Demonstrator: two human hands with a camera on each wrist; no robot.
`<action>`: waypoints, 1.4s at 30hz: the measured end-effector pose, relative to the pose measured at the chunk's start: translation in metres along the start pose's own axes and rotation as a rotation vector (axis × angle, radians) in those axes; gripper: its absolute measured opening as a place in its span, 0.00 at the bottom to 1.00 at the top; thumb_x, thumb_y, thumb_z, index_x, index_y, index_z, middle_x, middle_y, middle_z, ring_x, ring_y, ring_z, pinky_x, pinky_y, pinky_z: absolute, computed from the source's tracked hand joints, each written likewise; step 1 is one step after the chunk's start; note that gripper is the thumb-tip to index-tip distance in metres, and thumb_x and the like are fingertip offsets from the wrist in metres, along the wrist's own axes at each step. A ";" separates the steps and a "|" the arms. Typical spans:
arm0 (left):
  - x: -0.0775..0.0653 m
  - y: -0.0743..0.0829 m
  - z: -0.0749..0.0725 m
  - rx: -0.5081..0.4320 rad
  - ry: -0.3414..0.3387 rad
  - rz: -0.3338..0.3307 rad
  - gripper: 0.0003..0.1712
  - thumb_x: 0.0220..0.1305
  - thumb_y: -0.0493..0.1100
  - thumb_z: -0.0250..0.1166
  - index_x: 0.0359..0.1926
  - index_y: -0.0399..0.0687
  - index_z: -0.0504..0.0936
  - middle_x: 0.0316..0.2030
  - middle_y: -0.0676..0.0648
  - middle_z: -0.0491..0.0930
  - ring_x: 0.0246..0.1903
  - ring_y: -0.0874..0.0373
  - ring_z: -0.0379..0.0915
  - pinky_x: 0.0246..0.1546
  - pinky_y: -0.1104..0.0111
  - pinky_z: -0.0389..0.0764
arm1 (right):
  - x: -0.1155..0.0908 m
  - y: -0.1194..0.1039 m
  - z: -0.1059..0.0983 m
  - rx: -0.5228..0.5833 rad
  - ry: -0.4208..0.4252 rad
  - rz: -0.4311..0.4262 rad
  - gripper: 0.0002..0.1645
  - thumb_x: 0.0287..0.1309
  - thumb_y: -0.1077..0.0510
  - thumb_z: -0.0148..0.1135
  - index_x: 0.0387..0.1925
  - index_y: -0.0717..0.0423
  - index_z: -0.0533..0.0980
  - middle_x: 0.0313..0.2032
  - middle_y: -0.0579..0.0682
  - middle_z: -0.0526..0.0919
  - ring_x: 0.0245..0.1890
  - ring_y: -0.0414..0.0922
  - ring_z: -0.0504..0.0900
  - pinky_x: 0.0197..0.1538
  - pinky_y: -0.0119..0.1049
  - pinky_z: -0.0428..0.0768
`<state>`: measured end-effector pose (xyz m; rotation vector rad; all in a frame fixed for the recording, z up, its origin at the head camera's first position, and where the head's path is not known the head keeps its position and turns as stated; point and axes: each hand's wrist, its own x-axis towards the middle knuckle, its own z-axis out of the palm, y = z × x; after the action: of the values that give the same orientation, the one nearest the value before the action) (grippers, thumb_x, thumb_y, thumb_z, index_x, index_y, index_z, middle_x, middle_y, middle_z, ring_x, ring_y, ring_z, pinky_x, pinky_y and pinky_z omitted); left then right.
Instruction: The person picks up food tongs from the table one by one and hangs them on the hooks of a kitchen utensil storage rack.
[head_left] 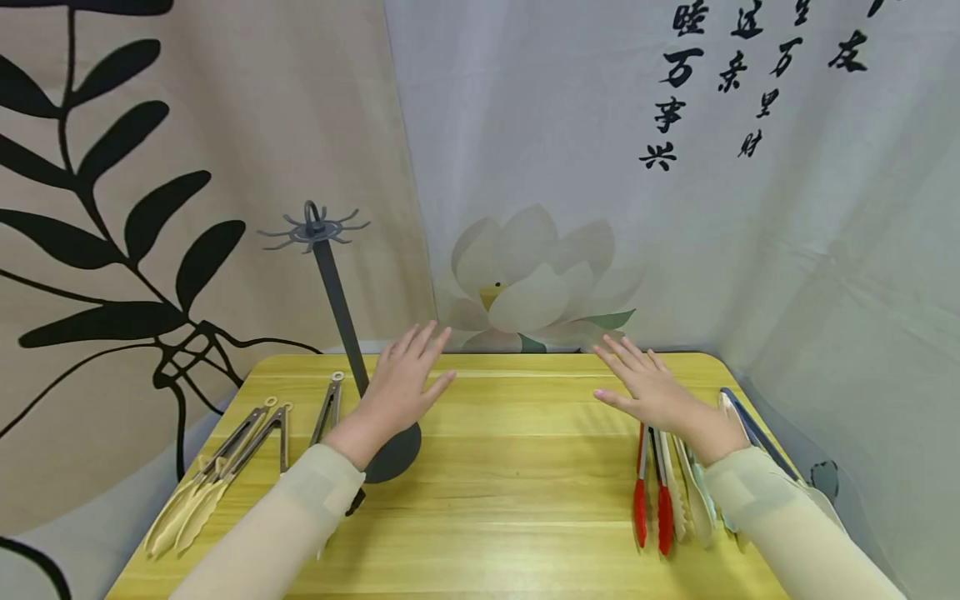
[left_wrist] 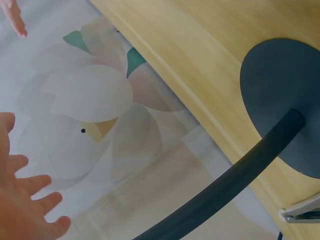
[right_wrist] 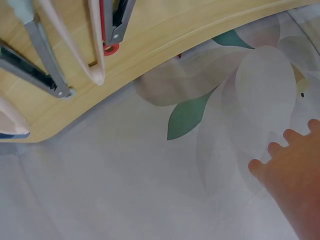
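Observation:
In the head view my left hand [head_left: 401, 387] is held up with its fingers spread, in front of a dark grey stand [head_left: 341, 312] that has a ring of hooks on top and a round base [head_left: 396, 457]. It holds nothing. Opposite, the right hand [head_left: 656, 396] is raised over the table's right side, fingers spread and free of any object. Below it lie red-tipped tongs [head_left: 664, 517], beside cream tongs [head_left: 678, 492] and others partly covered by the sleeve. Cream-tipped tongs [head_left: 198, 500] lie left of the left arm, and another pair of tongs [head_left: 330, 408] is partly hidden behind it.
A wooden table [head_left: 510, 500] spans the front. Behind it hangs a curtain [head_left: 540, 125] printed with a flower and writing. In the right wrist view several tongs handles [right_wrist: 45, 55] lie near the table edge, with a blue-edged pale item [right_wrist: 12, 120] at the corner.

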<state>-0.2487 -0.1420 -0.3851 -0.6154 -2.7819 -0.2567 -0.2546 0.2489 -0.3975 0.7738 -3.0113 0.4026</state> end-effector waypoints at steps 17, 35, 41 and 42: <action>-0.013 -0.005 -0.034 -0.364 0.508 0.055 0.20 0.64 0.43 0.61 0.56 0.49 0.75 0.48 0.48 0.76 0.46 0.55 0.72 0.40 0.58 0.78 | 0.029 -0.038 0.019 0.141 0.040 -0.097 0.42 0.65 0.33 0.44 0.74 0.37 0.45 0.74 0.49 0.46 0.73 0.56 0.48 0.68 0.62 0.52; -0.036 -0.032 -0.061 -0.592 0.780 -0.097 0.20 0.61 0.31 0.59 0.55 0.38 0.73 0.43 0.39 0.73 0.39 0.57 0.69 0.33 0.79 0.71 | 0.071 -0.096 0.045 0.380 -0.015 -0.155 0.40 0.66 0.37 0.46 0.74 0.40 0.47 0.73 0.47 0.51 0.73 0.49 0.49 0.70 0.55 0.54; -0.044 -0.026 -0.080 -0.714 0.804 -0.202 0.21 0.64 0.30 0.54 0.58 0.30 0.67 0.47 0.33 0.69 0.39 0.65 0.67 0.35 0.81 0.67 | 0.091 -0.121 0.051 0.488 -0.030 -0.138 0.37 0.68 0.41 0.47 0.73 0.36 0.47 0.71 0.42 0.54 0.70 0.47 0.57 0.68 0.52 0.61; -0.044 -0.025 -0.082 -0.727 0.798 -0.212 0.21 0.65 0.31 0.53 0.59 0.30 0.66 0.48 0.33 0.68 0.41 0.65 0.67 0.36 0.81 0.68 | 0.094 -0.126 0.052 0.516 -0.031 -0.140 0.36 0.68 0.41 0.46 0.73 0.36 0.48 0.71 0.43 0.55 0.69 0.47 0.58 0.67 0.51 0.62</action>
<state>-0.2021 -0.2009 -0.3239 -0.2512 -1.9168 -1.2714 -0.2745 0.0850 -0.4103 1.0083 -2.8748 1.1961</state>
